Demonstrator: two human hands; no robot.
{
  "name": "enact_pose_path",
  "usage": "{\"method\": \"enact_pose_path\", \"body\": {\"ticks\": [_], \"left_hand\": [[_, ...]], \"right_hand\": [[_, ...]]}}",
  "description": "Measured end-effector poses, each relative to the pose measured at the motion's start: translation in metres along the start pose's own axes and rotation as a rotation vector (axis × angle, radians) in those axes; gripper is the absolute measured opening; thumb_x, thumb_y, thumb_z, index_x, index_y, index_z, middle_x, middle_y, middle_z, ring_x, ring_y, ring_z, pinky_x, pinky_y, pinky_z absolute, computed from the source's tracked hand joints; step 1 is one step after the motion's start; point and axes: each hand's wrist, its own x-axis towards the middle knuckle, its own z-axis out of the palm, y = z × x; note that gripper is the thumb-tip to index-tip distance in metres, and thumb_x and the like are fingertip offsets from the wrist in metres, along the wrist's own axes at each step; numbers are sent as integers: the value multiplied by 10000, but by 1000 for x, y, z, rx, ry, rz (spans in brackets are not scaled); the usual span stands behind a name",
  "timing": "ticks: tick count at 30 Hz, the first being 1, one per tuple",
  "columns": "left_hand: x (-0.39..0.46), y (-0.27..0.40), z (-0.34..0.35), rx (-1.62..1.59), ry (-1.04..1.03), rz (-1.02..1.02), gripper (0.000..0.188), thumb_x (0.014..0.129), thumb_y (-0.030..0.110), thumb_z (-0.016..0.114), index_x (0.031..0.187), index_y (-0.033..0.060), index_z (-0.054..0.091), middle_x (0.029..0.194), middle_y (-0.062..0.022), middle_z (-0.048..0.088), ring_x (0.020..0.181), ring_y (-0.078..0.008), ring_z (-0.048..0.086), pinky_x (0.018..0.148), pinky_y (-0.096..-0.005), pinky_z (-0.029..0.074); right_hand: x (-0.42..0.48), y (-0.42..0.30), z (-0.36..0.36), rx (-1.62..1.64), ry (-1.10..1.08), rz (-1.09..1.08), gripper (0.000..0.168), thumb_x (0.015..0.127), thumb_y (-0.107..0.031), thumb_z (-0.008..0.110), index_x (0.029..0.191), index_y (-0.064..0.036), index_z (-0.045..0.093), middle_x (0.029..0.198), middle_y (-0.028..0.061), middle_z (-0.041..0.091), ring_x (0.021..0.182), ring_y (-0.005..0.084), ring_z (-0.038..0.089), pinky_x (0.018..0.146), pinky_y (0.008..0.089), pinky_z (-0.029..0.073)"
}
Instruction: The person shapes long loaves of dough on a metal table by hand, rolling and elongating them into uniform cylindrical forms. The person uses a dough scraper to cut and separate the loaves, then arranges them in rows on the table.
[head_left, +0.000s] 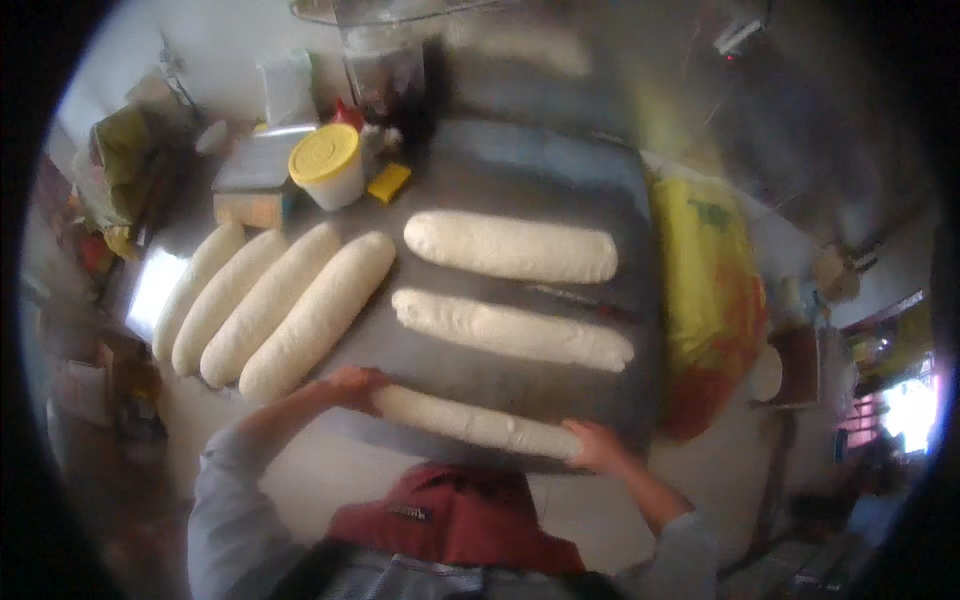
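A long roll of dough (480, 424) lies at the near edge of the grey work table (495, 386), between my two hands. My left hand (360, 388) grips its left end, and my right hand (595, 444) is closed around its right end. Beyond it, a second dough roll (514, 330) with a lumpy surface and a thicker, smoother dough roll (510, 246) lie crosswise, apart from each other. Several plump dough rolls (319, 319) rest side by side at a slant on the left. A thin tool, blurred, lies between the two crosswise rolls.
At the back left stand a white tub with a yellow lid (326, 157), a yellow block (389, 184) and a box (251, 208) with a flat metal-like top. A large yellow and red sack (705, 300) stands against the table's right side.
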Motion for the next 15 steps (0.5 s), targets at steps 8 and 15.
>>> {"method": "enact_pose_path", "body": {"ticks": [8, 15], "left_hand": [[66, 12, -130, 95, -601, 16, 575, 763, 523, 691, 1199, 153, 643, 1085, -125, 673, 1011, -282, 635, 899, -423, 483], [113, 17, -333, 154, -254, 59, 625, 740, 479, 724, 1220, 91, 630, 1121, -150, 668, 1028, -289, 636, 906, -399, 496]], "right_hand": [[18, 23, -62, 956, -351, 248, 730, 754, -263, 735, 1392, -34, 461, 1324, 130, 527, 1208, 231, 485, 1031, 339, 364], [74, 29, -312, 218, -372, -275, 636, 693, -246, 785, 1268, -61, 585, 1171, 96, 648, 1061, 174, 593, 919, 317, 461]]}}
